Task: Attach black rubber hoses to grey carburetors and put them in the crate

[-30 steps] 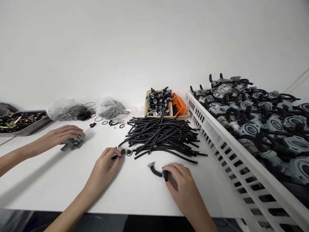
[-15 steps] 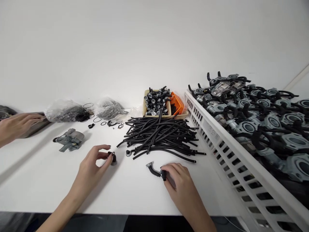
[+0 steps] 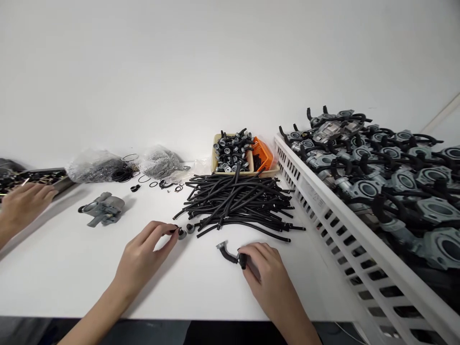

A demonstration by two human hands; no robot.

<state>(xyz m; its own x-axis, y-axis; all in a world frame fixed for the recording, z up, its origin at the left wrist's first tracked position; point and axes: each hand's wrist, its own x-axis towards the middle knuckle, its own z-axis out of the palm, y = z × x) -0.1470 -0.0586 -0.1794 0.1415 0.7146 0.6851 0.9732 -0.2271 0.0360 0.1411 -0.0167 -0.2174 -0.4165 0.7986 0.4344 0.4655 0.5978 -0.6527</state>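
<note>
My left hand [image 3: 145, 254] is closed, its thumb and forefinger pinching a small black rubber elbow with a grey metal cap [image 3: 182, 235]. Touching or nearly touching that piece is another capped elbow [image 3: 190, 228] on the white table. On the right, my right hand [image 3: 268, 270] grips a second black elbow [image 3: 242, 260] between fingertips, its far side partly hidden. A curved black elbow with a metal cap [image 3: 226, 253] lies against it, cap pointing up and left. Behind both hands spreads a pile of black rubber hoses [image 3: 233, 201].
A white slotted crate [image 3: 305, 191] full of carburetors stands along the right. Capped elbows fill a yellow bin [image 3: 214, 165] beside an orange basket [image 3: 264, 153]. One carburetor [image 3: 104, 209], plastic bags [image 3: 97, 165] and rings lie left. Another person's hand [image 3: 27, 201] is at a parts tray [image 3: 66, 184].
My left hand has moved right with its elbow, up beside the one lying near the hoses. My right hand stays nearly still. The other person's hand has shifted down and left, uncovering the tray.
</note>
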